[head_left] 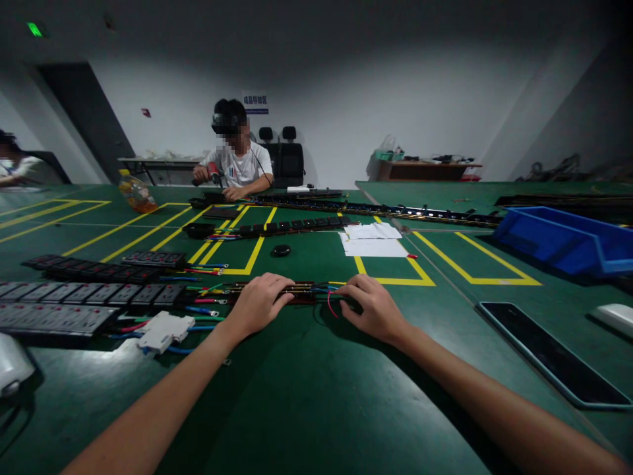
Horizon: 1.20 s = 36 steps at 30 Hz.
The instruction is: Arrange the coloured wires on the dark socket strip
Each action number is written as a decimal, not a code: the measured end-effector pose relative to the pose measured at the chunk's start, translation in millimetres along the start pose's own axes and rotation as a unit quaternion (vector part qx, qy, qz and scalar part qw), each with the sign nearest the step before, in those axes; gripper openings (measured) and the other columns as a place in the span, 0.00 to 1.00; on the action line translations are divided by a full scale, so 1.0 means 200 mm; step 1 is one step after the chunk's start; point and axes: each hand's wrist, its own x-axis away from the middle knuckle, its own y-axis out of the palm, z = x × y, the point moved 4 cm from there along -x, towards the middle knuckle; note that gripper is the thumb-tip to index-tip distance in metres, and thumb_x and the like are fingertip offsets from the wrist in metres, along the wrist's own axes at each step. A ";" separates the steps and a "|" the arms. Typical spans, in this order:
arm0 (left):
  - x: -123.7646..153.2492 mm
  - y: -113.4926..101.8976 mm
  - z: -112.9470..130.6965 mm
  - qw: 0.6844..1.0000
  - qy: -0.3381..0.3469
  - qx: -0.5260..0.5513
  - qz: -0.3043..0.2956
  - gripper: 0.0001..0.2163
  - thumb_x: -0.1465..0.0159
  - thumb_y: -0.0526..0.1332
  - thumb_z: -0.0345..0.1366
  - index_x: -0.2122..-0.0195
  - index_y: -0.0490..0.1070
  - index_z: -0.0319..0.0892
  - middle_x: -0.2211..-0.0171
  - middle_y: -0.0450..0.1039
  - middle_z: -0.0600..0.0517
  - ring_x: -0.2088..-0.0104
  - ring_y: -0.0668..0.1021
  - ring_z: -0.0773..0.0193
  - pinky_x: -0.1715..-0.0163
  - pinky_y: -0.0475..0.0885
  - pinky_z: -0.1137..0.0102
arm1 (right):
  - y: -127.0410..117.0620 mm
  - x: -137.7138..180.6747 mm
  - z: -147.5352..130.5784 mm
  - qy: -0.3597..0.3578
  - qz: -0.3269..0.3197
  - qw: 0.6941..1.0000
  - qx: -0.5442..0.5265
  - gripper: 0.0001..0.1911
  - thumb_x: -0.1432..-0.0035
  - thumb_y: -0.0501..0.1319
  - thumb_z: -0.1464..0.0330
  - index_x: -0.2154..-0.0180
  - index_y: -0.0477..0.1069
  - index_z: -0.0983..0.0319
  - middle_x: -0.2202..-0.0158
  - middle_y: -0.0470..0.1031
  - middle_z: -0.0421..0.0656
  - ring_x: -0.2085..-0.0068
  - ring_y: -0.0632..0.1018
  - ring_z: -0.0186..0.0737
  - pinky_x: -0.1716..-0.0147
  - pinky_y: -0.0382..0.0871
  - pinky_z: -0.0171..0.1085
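Observation:
My left hand (257, 303) lies curled over the left part of a short black socket strip (301, 290) with brass rails, fingers bent down onto it. At the strip's right end my right hand (373, 307) is curled too, its fingers closed among the red, blue and green wires (327, 298) there. The strip rests flat on the green table (306, 396). What the right fingertips pinch is hidden.
Rows of black socket modules (74, 300) and a white breaker (165, 330) lie at left. A long strip assembly (291, 226), white papers (373, 241) and a blue bin (564, 241) sit farther back. A black panel (548, 353) lies at right. A person (237, 161) works opposite.

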 end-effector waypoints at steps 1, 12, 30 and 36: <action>0.00 0.00 0.00 1.000 0.000 0.000 0.000 0.11 0.29 0.59 0.38 0.48 0.74 0.45 0.51 0.79 0.47 0.50 0.78 0.55 0.50 0.75 0.57 | 0.01 0.00 0.01 0.010 -0.001 1.000 0.006 0.11 0.38 0.59 0.73 0.55 0.76 0.59 0.59 0.75 0.49 0.58 0.75 0.48 0.58 0.71 0.46; 0.00 0.01 0.00 1.000 -0.005 -0.008 -0.010 0.11 0.29 0.59 0.37 0.47 0.74 0.45 0.50 0.79 0.47 0.50 0.78 0.55 0.50 0.75 0.57 | 0.02 0.02 0.04 0.015 -0.002 0.999 0.039 0.17 0.38 0.54 0.79 0.53 0.75 0.59 0.58 0.74 0.48 0.58 0.75 0.48 0.57 0.70 0.45; 0.00 0.02 -0.01 1.000 -0.007 -0.013 -0.017 0.12 0.28 0.58 0.39 0.47 0.73 0.44 0.50 0.78 0.47 0.50 0.77 0.55 0.50 0.74 0.57 | 0.00 0.01 0.10 0.223 -0.004 0.974 0.041 0.06 0.43 0.59 0.65 0.63 0.67 0.59 0.73 0.72 0.40 0.70 0.72 0.42 0.69 0.57 0.38; 0.00 0.01 -0.01 1.000 -0.014 -0.014 -0.011 0.12 0.28 0.58 0.39 0.46 0.73 0.44 0.50 0.78 0.47 0.50 0.77 0.55 0.49 0.74 0.56 | -0.02 0.01 0.14 0.200 0.064 0.969 -0.127 0.07 0.47 0.57 0.70 0.64 0.68 0.59 0.71 0.72 0.39 0.71 0.73 0.38 0.70 0.65 0.37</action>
